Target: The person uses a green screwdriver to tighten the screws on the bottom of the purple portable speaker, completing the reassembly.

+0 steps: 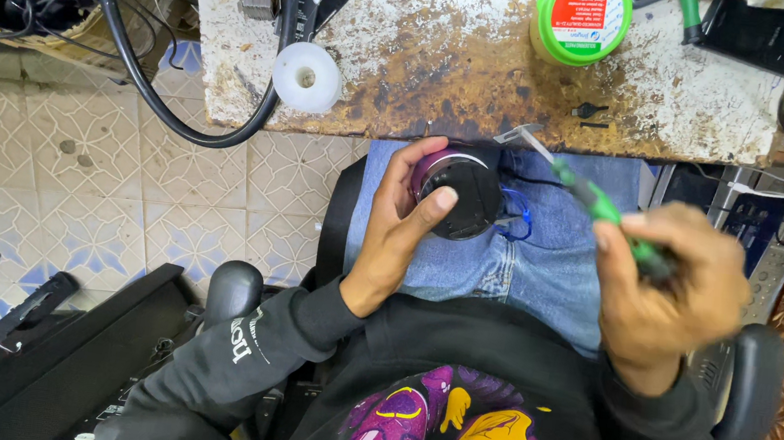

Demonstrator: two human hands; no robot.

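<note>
My left hand [402, 221] grips a round black and purple device [461, 194] over my lap, thumb across its black face. Thin blue and black wires [517, 216] trail from its right side. My right hand [671, 287] is closed on a green-handled tool [605, 210]; its thin metal tip [535, 143] points up and left, near the bench edge above the device. The right hand looks blurred. Both hands hover over my blue jeans [527, 268].
A stained, rusty workbench [434, 54] spans the top, carrying a green round tin [580, 15], a white spool [306, 77] and a black box [779, 37]. A thick black cable [123, 43] loops at left over the tiled floor [65, 177]. Chair armrests flank me.
</note>
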